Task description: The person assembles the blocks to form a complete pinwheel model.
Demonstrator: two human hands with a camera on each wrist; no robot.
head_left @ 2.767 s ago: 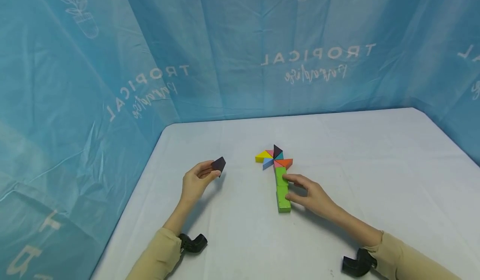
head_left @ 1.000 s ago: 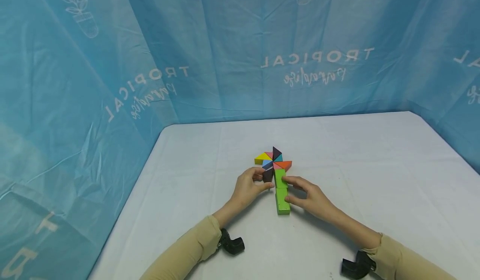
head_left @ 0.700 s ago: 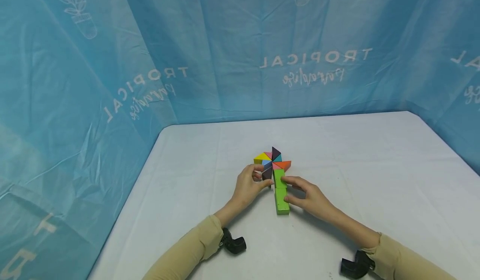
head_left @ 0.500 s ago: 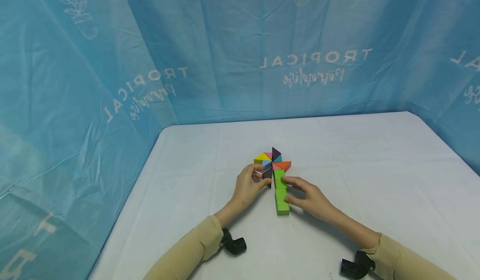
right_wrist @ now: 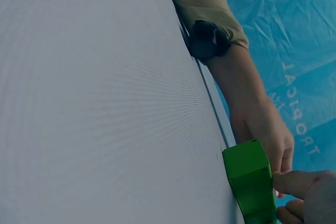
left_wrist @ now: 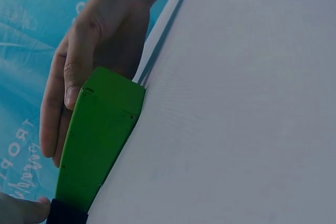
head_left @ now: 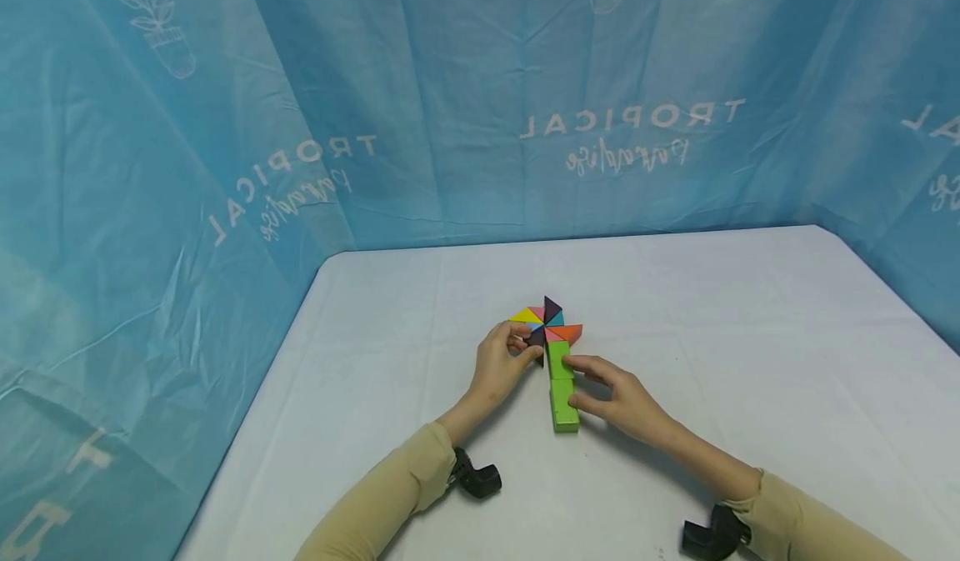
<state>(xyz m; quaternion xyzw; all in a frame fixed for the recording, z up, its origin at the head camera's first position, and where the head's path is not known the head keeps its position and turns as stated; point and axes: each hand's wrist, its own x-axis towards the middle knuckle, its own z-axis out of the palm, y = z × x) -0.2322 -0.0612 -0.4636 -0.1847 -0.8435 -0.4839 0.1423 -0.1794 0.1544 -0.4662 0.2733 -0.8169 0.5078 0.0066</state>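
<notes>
My left hand (head_left: 497, 368) pinches a black triangular block (head_left: 537, 338) between thumb and fingers, at the lower left of a pinwheel of coloured triangles. That pinwheel includes a yellow block (head_left: 522, 316), another black block (head_left: 552, 308) and an orange block (head_left: 568, 333). Two green blocks, the far one (head_left: 559, 360) and the near one (head_left: 564, 407), lie end to end below it. Thumb and index finger of my right hand (head_left: 630, 396) touch their right side, fingers fairly straight. In the left wrist view, the black block (left_wrist: 67, 214) sits by the green block's far end (left_wrist: 102, 140).
A white-covered table (head_left: 750, 336) bears the blocks. Blue printed curtains (head_left: 480, 111) hang behind it and along its left side. Black wrist cameras sit on the left wrist (head_left: 478, 479) and right wrist (head_left: 712, 536).
My left hand has carried the black block from the left to the pinwheel, then pushed it slightly farther in against the other pieces. My right hand has stayed by the green blocks.
</notes>
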